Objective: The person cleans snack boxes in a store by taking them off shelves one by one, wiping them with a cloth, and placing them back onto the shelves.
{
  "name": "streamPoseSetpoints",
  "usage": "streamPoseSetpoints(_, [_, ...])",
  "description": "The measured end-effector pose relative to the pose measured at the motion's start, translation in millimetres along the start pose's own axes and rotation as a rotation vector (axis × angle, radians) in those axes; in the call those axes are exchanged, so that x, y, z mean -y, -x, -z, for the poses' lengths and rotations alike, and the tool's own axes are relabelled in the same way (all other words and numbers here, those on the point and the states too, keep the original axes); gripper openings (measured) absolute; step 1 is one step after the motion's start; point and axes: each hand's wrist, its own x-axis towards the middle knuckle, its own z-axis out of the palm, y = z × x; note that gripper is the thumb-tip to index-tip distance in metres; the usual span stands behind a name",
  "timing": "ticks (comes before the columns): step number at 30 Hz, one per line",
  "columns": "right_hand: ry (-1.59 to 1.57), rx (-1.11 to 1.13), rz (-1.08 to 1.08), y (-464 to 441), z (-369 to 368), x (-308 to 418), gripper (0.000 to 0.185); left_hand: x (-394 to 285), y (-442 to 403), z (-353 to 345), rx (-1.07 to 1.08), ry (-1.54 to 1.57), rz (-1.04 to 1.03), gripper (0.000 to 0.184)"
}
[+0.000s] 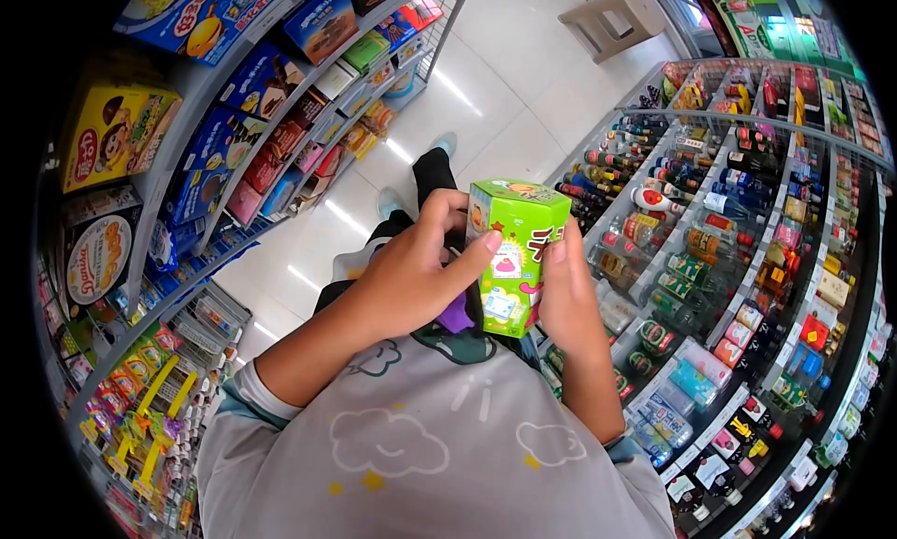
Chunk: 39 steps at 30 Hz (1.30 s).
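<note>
Between my two hands, in front of my body, is a bright green six-sided cardboard box [505, 282] with pink and white cartoon pictures. My left hand [432, 263] grips its left side, the thumb lying across a printed face. On the right side, my right hand [568, 291] presses with its thumb near the dark red lettering. The box stands nearly upright, its top face tilted towards view. The fingers behind the box are hidden. Something purple [456, 315] shows below my left hand; I cannot make out what it is.
Shelves of boxed snacks [252, 81] rise on the left, with a yellow box [117, 137] on an upper level. Shelves of bottles [691, 268] stand close on the right. A tiled floor [495, 81] runs ahead between them, with a beige stool [614, 23] at its far end.
</note>
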Motion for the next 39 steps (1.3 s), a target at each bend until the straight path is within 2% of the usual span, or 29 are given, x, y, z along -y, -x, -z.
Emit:
streamPoseSetpoints(8, [-0.013, 0.02, -0.026, -6.9, -7.1, 8.0, 0.055, 7.9, 1.7, 4.4, -0.022, 0.119, -0.015, 0.047])
streamPoseSetpoints(13, [0.095, 0.022, 0.023, -4.3, -2.6, -0.3, 0.057, 14.4, -3.2, -1.1, -0.006, 0.141, -0.068, 0.045])
streamPoseSetpoints(17, [0.088, -0.012, 0.067, 2.1, 2.4, -3.9, 0.058, 12.5, -10.3, -5.4, 0.088, 0.298, -0.032, 0.043])
streamPoseSetpoints(19, [-0.003, -0.01, 0.154, 5.5, 5.0, -7.8, 0.061, 9.9, -13.6, -7.7, 0.139, 0.342, -0.035, 0.043])
streamPoseSetpoints(21, [0.0, -0.034, 0.168, 8.5, 9.2, -11.9, 0.061, 3.7, -15.6, -10.8, 0.206, 0.443, 0.007, 0.044])
streamPoseSetpoints(34, [-0.039, -0.194, 0.207, 25.1, 24.0, -19.9, 0.063, -13.8, -35.5, -29.6, 0.354, 0.356, 0.057, 0.046])
streamPoseSetpoints(37, [0.012, -0.247, 0.194, 20.9, 24.3, -16.2, 0.062, -20.4, -41.2, -29.0, 0.377, 0.342, 0.11, 0.051])
streamPoseSetpoints(39, [-0.007, -0.285, 0.162, 15.6, 20.5, -13.7, 0.06, -24.4, -43.2, -31.1, 0.327, 0.408, 0.176, 0.061])
